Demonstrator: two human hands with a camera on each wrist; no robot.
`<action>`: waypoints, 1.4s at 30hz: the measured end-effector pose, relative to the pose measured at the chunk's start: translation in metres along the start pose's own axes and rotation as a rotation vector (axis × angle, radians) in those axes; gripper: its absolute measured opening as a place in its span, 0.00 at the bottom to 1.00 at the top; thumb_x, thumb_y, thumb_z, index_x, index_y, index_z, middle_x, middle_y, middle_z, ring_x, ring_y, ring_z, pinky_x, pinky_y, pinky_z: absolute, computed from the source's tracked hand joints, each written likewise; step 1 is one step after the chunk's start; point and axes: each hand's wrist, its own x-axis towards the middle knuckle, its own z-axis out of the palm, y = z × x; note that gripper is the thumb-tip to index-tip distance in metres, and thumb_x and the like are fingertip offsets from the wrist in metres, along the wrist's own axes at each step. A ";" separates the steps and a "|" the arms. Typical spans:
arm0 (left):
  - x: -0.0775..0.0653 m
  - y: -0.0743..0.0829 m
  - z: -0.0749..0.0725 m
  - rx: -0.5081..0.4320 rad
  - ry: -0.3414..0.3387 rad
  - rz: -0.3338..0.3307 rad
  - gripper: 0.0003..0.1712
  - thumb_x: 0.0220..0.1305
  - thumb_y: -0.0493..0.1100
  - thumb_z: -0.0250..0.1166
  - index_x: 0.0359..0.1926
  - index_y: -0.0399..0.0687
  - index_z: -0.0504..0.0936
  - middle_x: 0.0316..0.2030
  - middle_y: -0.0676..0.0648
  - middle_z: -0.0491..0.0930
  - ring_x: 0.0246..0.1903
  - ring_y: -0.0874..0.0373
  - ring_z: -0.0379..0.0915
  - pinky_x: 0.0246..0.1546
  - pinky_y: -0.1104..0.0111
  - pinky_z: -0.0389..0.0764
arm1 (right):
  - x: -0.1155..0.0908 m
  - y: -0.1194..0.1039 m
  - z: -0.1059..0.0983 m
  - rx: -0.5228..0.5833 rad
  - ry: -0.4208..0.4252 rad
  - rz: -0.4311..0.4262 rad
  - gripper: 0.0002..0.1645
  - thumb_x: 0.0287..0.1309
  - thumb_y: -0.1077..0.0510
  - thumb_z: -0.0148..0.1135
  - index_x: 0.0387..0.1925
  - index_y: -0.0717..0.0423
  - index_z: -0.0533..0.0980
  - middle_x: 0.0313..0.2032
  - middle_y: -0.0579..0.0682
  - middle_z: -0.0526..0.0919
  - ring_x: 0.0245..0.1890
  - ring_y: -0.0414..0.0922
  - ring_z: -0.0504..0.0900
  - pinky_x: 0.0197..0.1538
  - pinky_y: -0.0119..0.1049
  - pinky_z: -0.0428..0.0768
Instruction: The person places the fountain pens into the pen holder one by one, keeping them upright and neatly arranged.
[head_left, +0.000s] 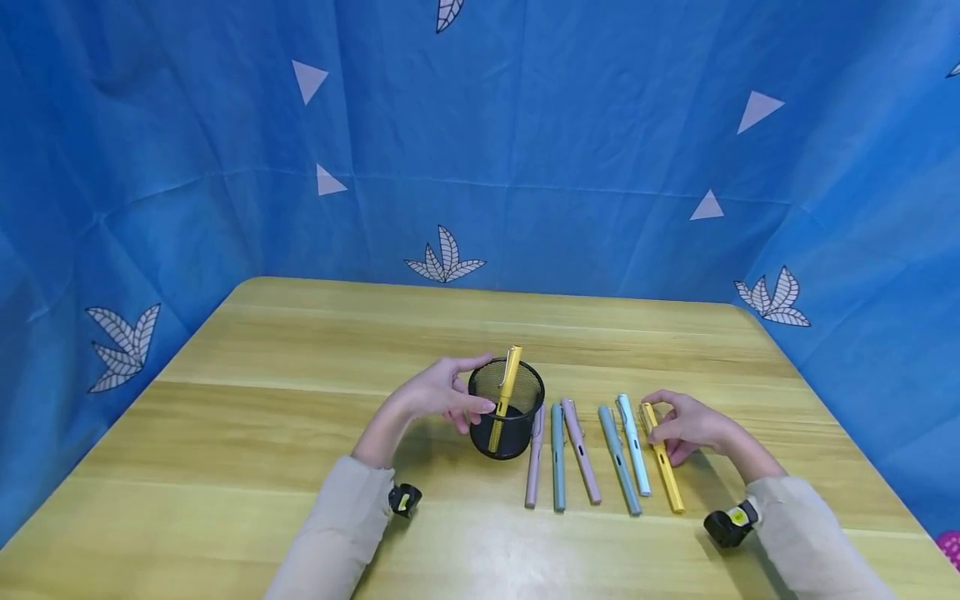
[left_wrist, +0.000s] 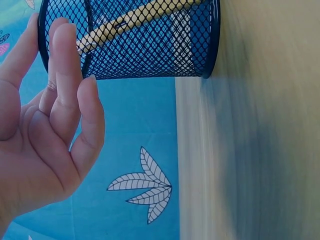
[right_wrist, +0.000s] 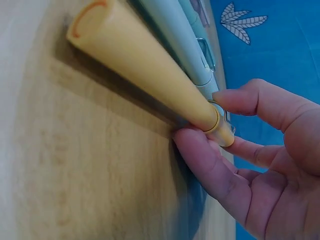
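My left hand (head_left: 444, 392) holds the side of a black mesh pen holder (head_left: 529, 392), thumb at its near rim and forefinger at its far rim. In the left wrist view, other fingertips (left_wrist: 64, 37) lie against the mesh. A yellow pen (head_left: 509, 379) leans inside the holder, its clip end above the rim. My right hand (head_left: 693, 423) pinches a second yellow pen (head_left: 669, 477) near its clip end, between thumb and fingers. That pen lies beside a light blue pen (head_left: 634, 450) at the right end of a row.
Left of the light blue pen lie a teal pen (head_left: 620, 462), a purple pen (head_left: 581, 454), another teal pen (head_left: 558, 458) and another purple pen (head_left: 534, 467) close by the holder. The wooden table (head_left: 247, 417) backs onto a blue patterned curtain (head_left: 562, 167).
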 end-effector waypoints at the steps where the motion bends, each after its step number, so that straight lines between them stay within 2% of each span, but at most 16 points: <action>1: 0.000 0.000 0.000 -0.005 0.000 -0.002 0.44 0.53 0.40 0.66 0.68 0.52 0.52 0.21 0.40 0.78 0.17 0.49 0.76 0.25 0.54 0.78 | 0.000 0.000 0.000 0.003 -0.001 -0.002 0.43 0.44 0.67 0.58 0.61 0.71 0.48 0.21 0.55 0.72 0.16 0.43 0.74 0.23 0.41 0.80; 9: -0.002 -0.001 0.000 0.001 0.003 -0.003 0.45 0.53 0.40 0.66 0.68 0.53 0.52 0.21 0.39 0.78 0.16 0.51 0.75 0.16 0.67 0.74 | -0.003 -0.002 -0.001 0.052 -0.027 -0.043 0.42 0.47 0.69 0.55 0.63 0.68 0.47 0.24 0.56 0.73 0.18 0.45 0.75 0.25 0.44 0.80; 16: 0.000 0.000 -0.001 0.006 0.003 0.008 0.44 0.54 0.40 0.66 0.68 0.52 0.52 0.20 0.41 0.78 0.18 0.44 0.76 0.25 0.51 0.78 | -0.005 -0.005 -0.007 0.097 -0.026 -0.110 0.40 0.48 0.70 0.52 0.62 0.71 0.47 0.27 0.56 0.71 0.20 0.45 0.75 0.28 0.44 0.81; 23: 0.000 0.000 0.000 0.001 -0.004 0.005 0.45 0.53 0.40 0.66 0.68 0.52 0.52 0.20 0.40 0.78 0.19 0.43 0.76 0.26 0.50 0.78 | -0.007 -0.008 -0.012 0.190 -0.053 -0.205 0.38 0.52 0.69 0.51 0.62 0.69 0.46 0.33 0.58 0.66 0.24 0.45 0.76 0.32 0.46 0.80; 27: -0.001 0.001 0.000 -0.002 0.001 0.001 0.44 0.54 0.40 0.65 0.68 0.52 0.52 0.20 0.40 0.78 0.16 0.48 0.75 0.27 0.50 0.78 | -0.006 -0.009 -0.013 0.255 -0.114 -0.284 0.29 0.57 0.69 0.49 0.59 0.53 0.57 0.34 0.57 0.63 0.27 0.45 0.76 0.35 0.47 0.80; 29: -0.001 0.002 0.000 -0.004 0.008 -0.001 0.44 0.54 0.39 0.65 0.68 0.52 0.52 0.20 0.40 0.78 0.15 0.51 0.75 0.27 0.50 0.78 | -0.006 -0.011 -0.014 0.279 -0.142 -0.322 0.26 0.58 0.69 0.48 0.55 0.43 0.61 0.34 0.57 0.63 0.29 0.45 0.76 0.36 0.46 0.80; 31: -0.001 0.002 0.000 -0.003 0.013 -0.004 0.44 0.54 0.39 0.65 0.68 0.52 0.52 0.20 0.40 0.78 0.15 0.52 0.75 0.28 0.51 0.78 | -0.005 -0.012 -0.014 0.292 -0.157 -0.347 0.26 0.59 0.69 0.47 0.52 0.38 0.62 0.34 0.57 0.63 0.29 0.44 0.76 0.36 0.46 0.80; 36: -0.001 0.000 0.000 -0.004 0.012 -0.018 0.44 0.53 0.40 0.66 0.68 0.53 0.52 0.21 0.38 0.78 0.16 0.52 0.75 0.29 0.51 0.78 | -0.006 -0.016 -0.013 0.330 -0.148 -0.339 0.24 0.60 0.68 0.49 0.51 0.39 0.63 0.35 0.56 0.64 0.28 0.42 0.76 0.36 0.45 0.80; 42: -0.001 0.001 0.001 -0.002 0.015 -0.015 0.43 0.54 0.39 0.65 0.68 0.54 0.53 0.21 0.38 0.78 0.15 0.52 0.75 0.28 0.50 0.78 | -0.006 -0.020 -0.009 0.386 -0.093 -0.321 0.23 0.58 0.67 0.52 0.51 0.42 0.62 0.35 0.56 0.66 0.26 0.41 0.75 0.35 0.43 0.80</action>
